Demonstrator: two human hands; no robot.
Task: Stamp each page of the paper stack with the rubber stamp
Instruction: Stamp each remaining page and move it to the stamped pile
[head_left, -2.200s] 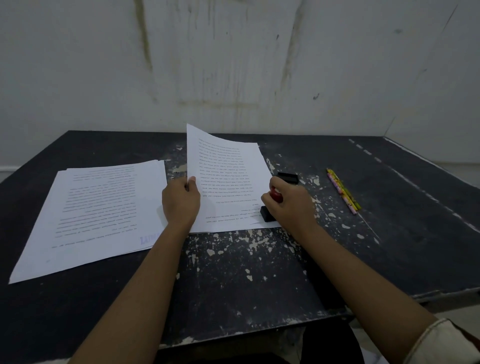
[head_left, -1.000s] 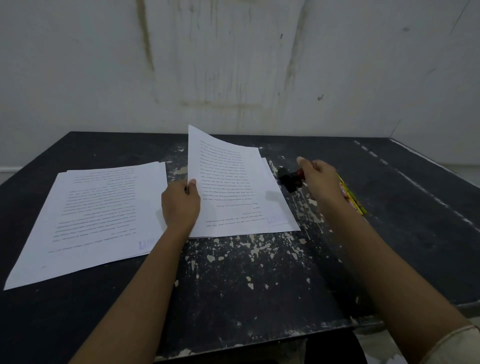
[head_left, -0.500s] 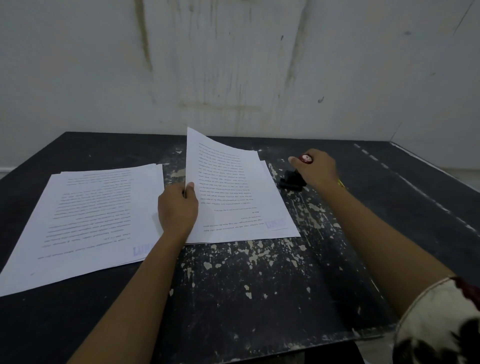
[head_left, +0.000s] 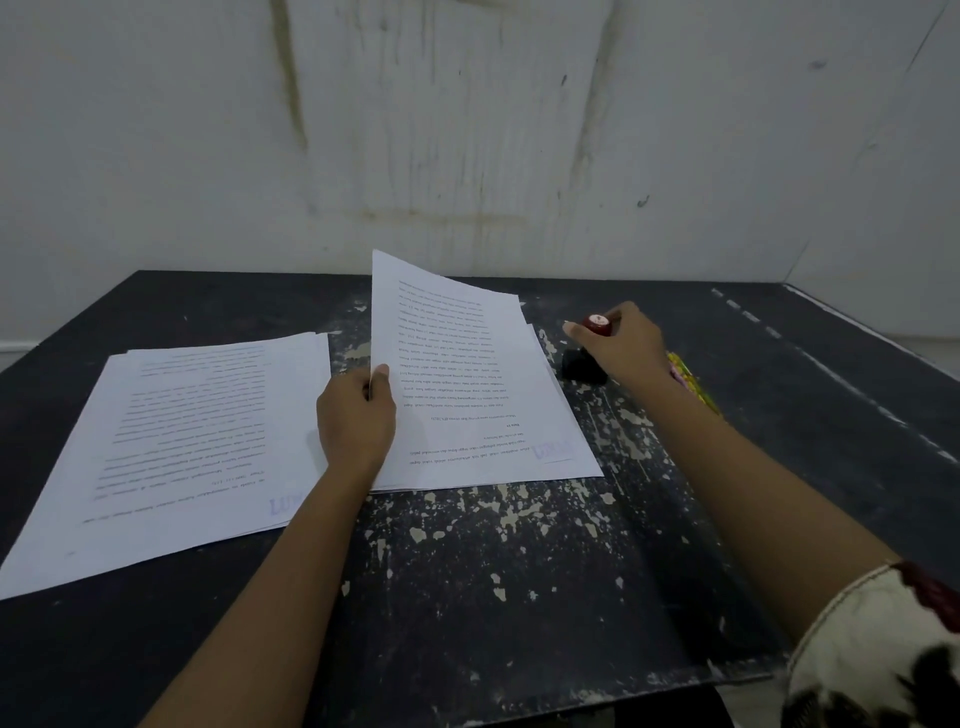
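Observation:
A paper stack (head_left: 566, 447) lies in the middle of the dark table (head_left: 519, 582). Its top page (head_left: 457, 364) bears a blue stamp mark near its front right corner. My left hand (head_left: 356, 415) pinches that page's left edge and holds it lifted off the stack. To the right of the stack, my right hand (head_left: 621, 345) grips the red-topped rubber stamp (head_left: 596, 325), which stands pressed down on a black ink pad (head_left: 582, 366). A second pile of stamped pages (head_left: 171, 441) lies at the left.
A yellow-green pen or pencil bundle (head_left: 693, 382) lies on the table just behind my right wrist. A stained white wall (head_left: 467, 130) rises behind the table. The table's front edge runs close below my forearms.
My right hand lifted the stamp off the top page, leaving a blue mark, carried it right and set it down on the ink pad. My left hand keeps hold of the page's edge.

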